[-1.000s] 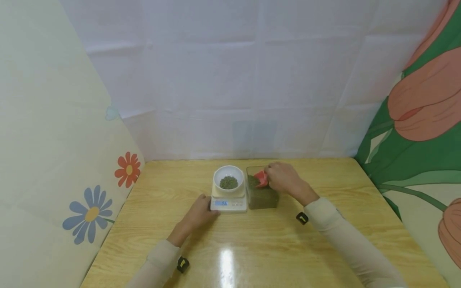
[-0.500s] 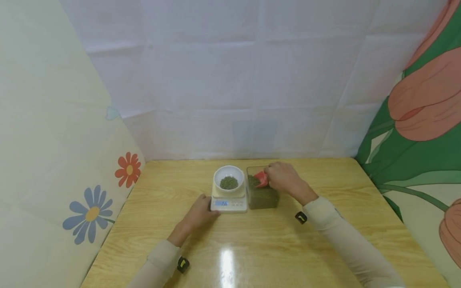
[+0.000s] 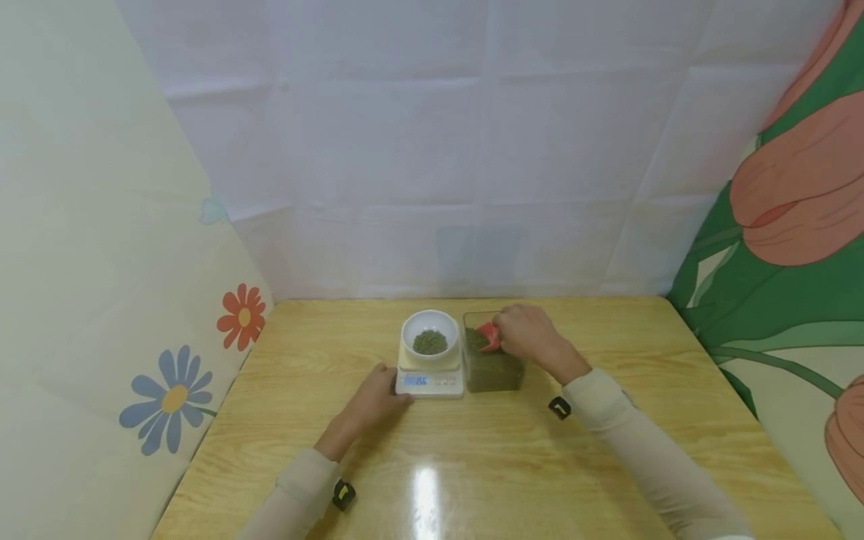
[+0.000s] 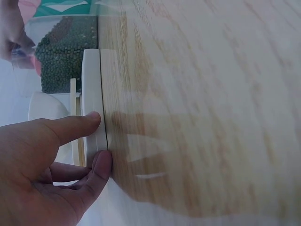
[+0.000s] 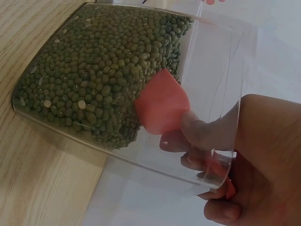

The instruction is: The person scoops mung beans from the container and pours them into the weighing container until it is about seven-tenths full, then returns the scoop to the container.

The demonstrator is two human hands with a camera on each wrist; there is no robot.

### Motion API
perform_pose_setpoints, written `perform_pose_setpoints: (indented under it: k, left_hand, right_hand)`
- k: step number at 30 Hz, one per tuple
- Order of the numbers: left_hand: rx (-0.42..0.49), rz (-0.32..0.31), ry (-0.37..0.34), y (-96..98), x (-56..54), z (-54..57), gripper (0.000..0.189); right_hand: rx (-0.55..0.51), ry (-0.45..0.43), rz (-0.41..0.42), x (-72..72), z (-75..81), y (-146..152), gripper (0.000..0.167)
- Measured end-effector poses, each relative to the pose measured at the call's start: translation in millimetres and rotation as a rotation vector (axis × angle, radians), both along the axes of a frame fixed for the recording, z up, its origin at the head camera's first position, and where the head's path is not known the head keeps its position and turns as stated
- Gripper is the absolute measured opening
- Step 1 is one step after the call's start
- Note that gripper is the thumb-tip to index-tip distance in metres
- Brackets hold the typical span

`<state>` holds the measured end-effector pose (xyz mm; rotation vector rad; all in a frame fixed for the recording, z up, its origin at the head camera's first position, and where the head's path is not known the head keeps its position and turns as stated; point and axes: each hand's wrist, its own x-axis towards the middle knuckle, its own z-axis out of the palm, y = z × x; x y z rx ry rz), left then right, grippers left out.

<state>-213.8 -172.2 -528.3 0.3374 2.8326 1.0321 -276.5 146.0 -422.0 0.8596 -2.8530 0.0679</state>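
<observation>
A white kitchen scale (image 3: 430, 382) with a lit display carries a white bowl (image 3: 429, 322) of green beans (image 3: 430, 343). My left hand (image 3: 373, 396) holds the scale at its front left corner; in the left wrist view its thumb and curled fingers (image 4: 101, 165) touch the scale's edge. Right of the scale stands a clear box (image 3: 493, 373) of mung beans (image 5: 99, 70). My right hand (image 3: 529, 334) reaches over the box's rim and grips a red scoop (image 5: 162, 103). The scoop's mouth is dug into the beans, and its handle is partly hidden by the fingers.
Both things stand on a wood-grain table (image 3: 499, 472), close side by side. A white cloth backdrop (image 3: 432, 150) rises behind the table's far edge. Flower-printed panels (image 3: 776, 337) flank both sides. A small black tag (image 3: 559, 407) hangs by each wrist.
The right forearm has shifted slightly left, and the scoop stays in the beans. The left hand, scale and bowl keep their places on the table.
</observation>
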Motion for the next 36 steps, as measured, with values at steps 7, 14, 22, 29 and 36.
perform_pose_setpoints:
  k: [7, 14, 22, 29, 36]
  left_hand:
    - [0.009, 0.003, -0.011, 0.4, -0.3, 0.0, 0.042]
    - [0.008, 0.003, -0.009, -0.3, -0.5, -2.5, 0.042]
    - [0.011, 0.001, -0.006, 0.0, -1.8, -2.1, 0.040]
    - [0.014, 0.005, -0.012, 0.5, -1.3, -1.9, 0.040]
    - [0.016, 0.002, -0.010, 1.1, -1.2, -0.4, 0.038]
  right_hand:
    - [0.013, 0.016, 0.013, -0.8, -2.3, 1.0, 0.014]
    - [0.019, -0.024, 0.014, -0.7, -1.7, 0.5, 0.009]
    - [0.034, -0.051, 0.021, -2.7, -2.4, 3.3, 0.011]
    - [0.043, -0.039, 0.032, -2.5, -3.8, 4.8, 0.007]
    - [0.027, -0.056, 0.025, -3.8, -4.0, 6.6, 0.006]
